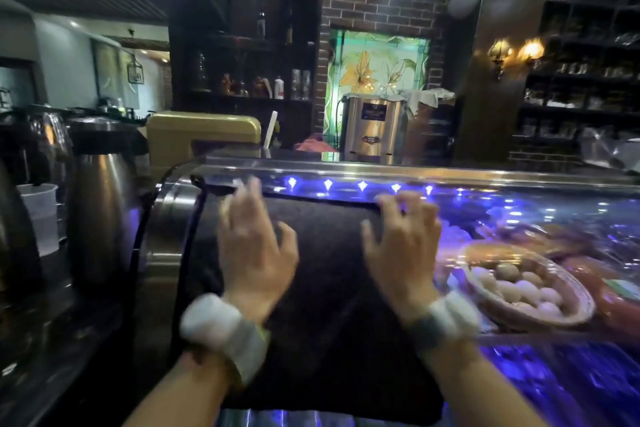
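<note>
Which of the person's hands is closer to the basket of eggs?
Right. The right hand is spread on the dark cloth, just left of the basket of eggs; the left hand is on the same cloth, farther left.

The cloth [322,288] looks dark, matt and rough; the display case [519,204] is glossy glass; the jug [104,198] is shiny metal.

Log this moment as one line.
left hand: open, over dark cloth | right hand: open, near cloth's top edge | cloth: draped over display case
</note>
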A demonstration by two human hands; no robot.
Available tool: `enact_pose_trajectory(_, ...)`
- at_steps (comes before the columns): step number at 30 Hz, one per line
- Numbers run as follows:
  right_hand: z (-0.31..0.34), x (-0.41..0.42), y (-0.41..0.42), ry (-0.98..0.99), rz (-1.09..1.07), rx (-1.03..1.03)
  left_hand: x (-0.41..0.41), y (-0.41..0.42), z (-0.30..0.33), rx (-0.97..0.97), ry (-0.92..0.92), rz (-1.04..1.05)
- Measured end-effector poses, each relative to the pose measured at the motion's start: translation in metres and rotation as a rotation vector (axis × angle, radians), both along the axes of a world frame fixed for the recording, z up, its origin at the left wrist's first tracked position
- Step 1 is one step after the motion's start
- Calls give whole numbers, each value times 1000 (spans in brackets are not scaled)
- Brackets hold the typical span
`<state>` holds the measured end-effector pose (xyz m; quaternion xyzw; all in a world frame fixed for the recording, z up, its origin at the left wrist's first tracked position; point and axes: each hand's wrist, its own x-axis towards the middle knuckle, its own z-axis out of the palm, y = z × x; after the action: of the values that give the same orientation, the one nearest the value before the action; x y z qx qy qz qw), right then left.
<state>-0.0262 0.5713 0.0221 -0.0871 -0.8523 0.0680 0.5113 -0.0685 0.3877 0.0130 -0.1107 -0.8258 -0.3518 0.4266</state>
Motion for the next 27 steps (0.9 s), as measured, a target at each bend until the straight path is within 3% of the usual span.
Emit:
enact_pose_trajectory(2, -47, 0, -15, -66, 135, 27, 5, 17, -30, -256, -109, 70)
enact_pose_trajectory(4, -74, -1, -14, -188, 153, 35, 0, 19, -45, -348, -176, 121)
enact_pose_trajectory(9, -77, -9, -1, -202, 177, 19, -6, 5, -59, -354, -72, 163)
enact_pose_trajectory(15, -65, -33, -22, -190, 268, -7, -19, -5, -48, -392, -112, 254)
enact_pose_trajectory(27, -2, -88, -42, -392, 287, -4, -68, -30, 2, -438, -186, 302)
